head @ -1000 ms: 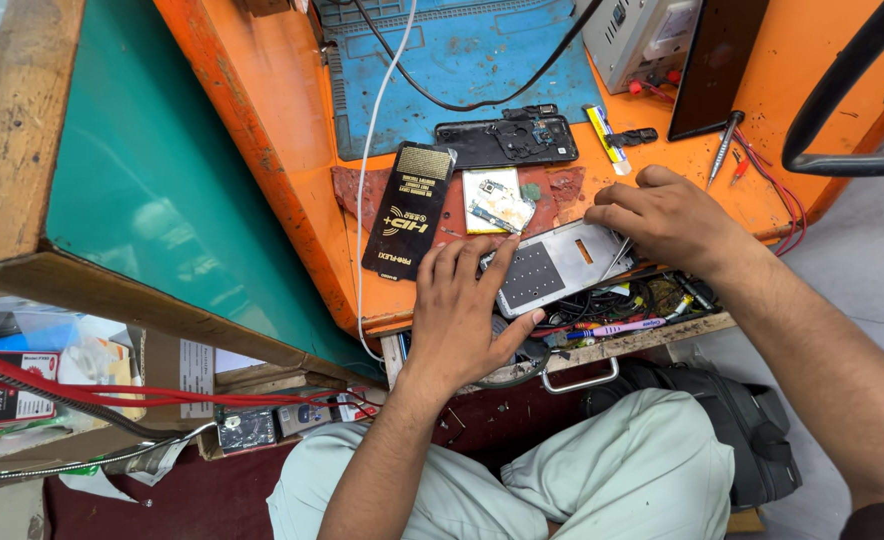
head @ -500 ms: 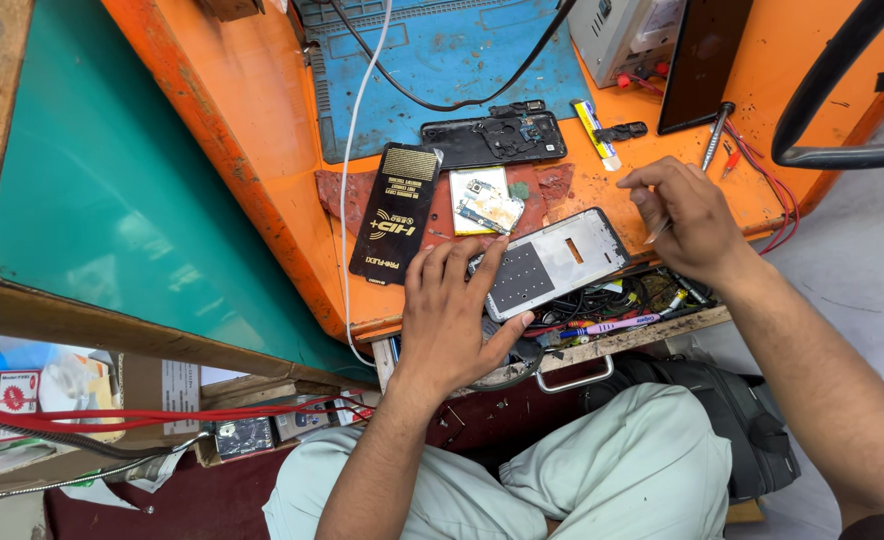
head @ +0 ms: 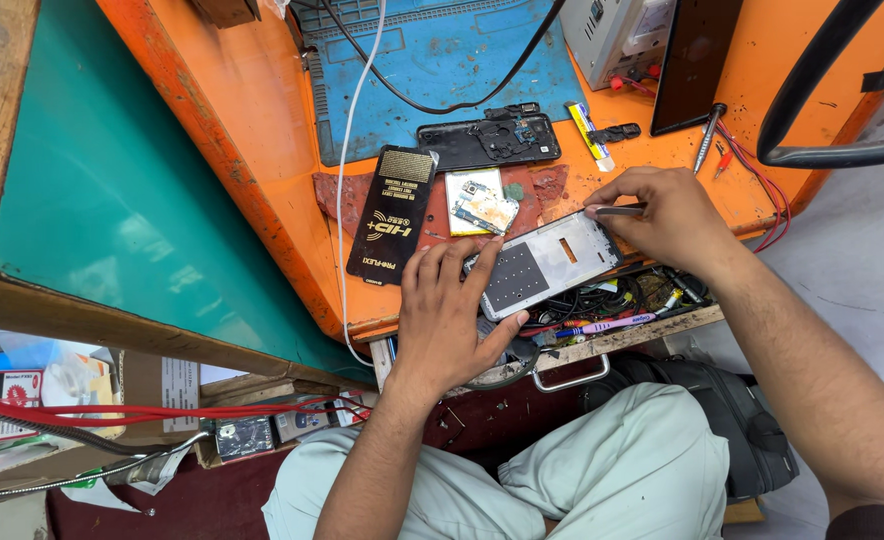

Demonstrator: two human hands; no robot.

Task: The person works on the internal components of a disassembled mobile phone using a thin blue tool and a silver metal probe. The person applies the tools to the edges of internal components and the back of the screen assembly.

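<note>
Orange and worn, the surface (head: pixel 262 130) carries a blue mat (head: pixel 432 60) at the far side and a black opened phone back (head: pixel 490 142) just near of it. My left hand (head: pixel 452 310) lies flat over the near-left end of the silver phone frame (head: pixel 552 262), fingers spread, apparently to pin it against the surface edge. My right hand (head: pixel 662 215) has its grip pinched together on a thin dark tool (head: pixel 617 210), tip at the frame's far-right corner, probably for fine work there. A black card (head: pixel 392 215) lies left of the frame; a small circuit board (head: pixel 482 205) sits between them, clear of the hands
</note>
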